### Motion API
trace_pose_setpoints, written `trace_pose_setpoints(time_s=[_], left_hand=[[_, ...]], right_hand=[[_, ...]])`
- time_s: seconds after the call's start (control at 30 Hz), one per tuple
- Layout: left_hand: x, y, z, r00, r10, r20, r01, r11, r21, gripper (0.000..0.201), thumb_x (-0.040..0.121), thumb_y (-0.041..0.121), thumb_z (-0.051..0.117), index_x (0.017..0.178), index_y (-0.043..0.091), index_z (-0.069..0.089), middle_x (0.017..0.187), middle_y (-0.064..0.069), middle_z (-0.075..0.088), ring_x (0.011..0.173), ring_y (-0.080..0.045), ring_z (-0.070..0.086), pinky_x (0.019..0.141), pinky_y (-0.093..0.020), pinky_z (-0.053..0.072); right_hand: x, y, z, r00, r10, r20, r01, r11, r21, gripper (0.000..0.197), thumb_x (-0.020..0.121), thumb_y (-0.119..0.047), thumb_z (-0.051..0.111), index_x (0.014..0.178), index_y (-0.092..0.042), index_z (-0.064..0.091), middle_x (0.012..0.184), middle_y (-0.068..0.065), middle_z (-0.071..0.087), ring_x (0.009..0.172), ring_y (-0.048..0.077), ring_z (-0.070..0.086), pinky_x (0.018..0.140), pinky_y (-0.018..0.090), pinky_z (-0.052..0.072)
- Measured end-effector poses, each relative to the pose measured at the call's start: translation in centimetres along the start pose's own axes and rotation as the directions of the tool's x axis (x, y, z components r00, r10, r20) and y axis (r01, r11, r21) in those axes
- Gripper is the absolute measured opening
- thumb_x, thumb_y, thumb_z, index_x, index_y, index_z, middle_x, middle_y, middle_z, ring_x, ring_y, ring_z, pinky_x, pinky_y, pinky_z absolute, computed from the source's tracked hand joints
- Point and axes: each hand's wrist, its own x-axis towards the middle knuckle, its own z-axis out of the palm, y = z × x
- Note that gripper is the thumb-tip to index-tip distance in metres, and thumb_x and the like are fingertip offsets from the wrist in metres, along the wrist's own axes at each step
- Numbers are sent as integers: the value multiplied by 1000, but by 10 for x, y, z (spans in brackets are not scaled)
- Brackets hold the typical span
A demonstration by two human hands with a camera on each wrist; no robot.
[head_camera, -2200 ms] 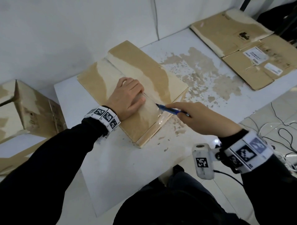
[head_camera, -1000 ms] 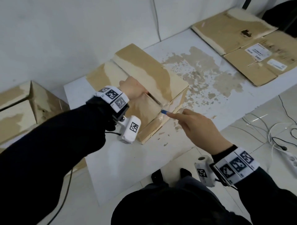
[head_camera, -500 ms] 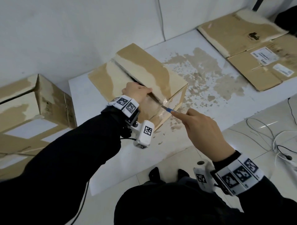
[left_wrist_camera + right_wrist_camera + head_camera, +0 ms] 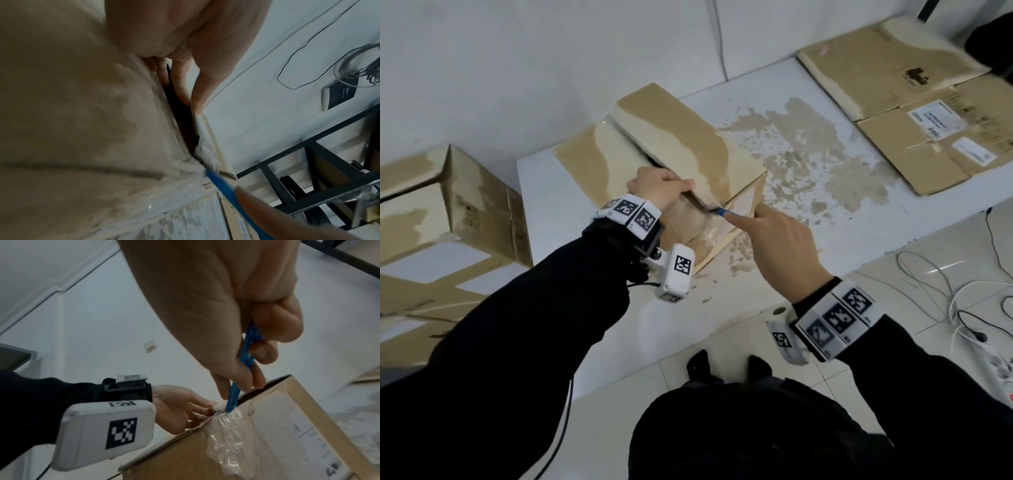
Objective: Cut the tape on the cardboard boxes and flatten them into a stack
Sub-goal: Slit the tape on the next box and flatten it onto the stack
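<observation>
A brown cardboard box lies on the white table, its top seam parted into a dark gap. My left hand grips the edge of the far top flap, fingers inside the gap and thumb on top. My right hand holds a blue cutter whose tip sits at the near end of the seam, in the clear tape that runs down the box's front face. In the right wrist view the cutter is pinched between thumb and fingers.
Flattened boxes lie at the table's far right. Standing boxes sit at the left beside the table. Torn paper scraps stain the tabletop. Cables and a power strip lie on the floor at right. A wall rises behind the table.
My left hand went from pressing flat on the box top to gripping the far flap's edge and lifting it. The cutter moved to the near end of the seam.
</observation>
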Motion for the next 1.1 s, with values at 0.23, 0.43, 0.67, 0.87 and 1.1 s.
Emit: trace_pose_setpoints(time_s=[0.23,0.43,0.67,0.87,1.1], left_hand=[[12,-6,-22,988,102,117,-121,977,173,23,77,40,72,66,26,58,108,-7,63,111,-29,53,98,-43,44],[17,-9,-87,876,177,450,-359,860,362,25,86,17,67,71,17,48,71,1,50,72,-20,46,71,-28,35],[36,-9,-128,951,163,262,-308,545,780,17,93,15,49,108,18,53,96,3,59,99,-20,54,98,-31,29],[26,-5,-95,924,216,316,-381,599,704,45,92,24,48,136,18,45,133,-12,45,117,-32,46,100,-43,38],[19,4,-59,904,242,353,-427,548,719,76,73,71,58,128,20,44,124,-5,40,115,-27,37,96,-45,38]], right_hand=[[-4,48,-35,986,-89,141,34,936,350,48,98,-8,42,135,-39,45,72,-7,52,50,9,41,47,18,31],[55,71,-55,998,59,-23,-26,709,704,17,101,-19,39,108,-19,54,91,-1,66,72,16,57,65,33,48],[139,59,-7,963,196,183,-267,628,731,22,104,-25,28,97,-17,48,80,0,48,65,16,45,62,33,38],[99,30,21,910,138,390,-413,259,873,16,104,-17,29,96,-11,42,98,9,59,87,23,63,76,44,57],[106,63,9,971,-199,131,120,883,453,27,100,-15,40,123,-20,52,75,-1,59,53,11,51,48,27,41]])
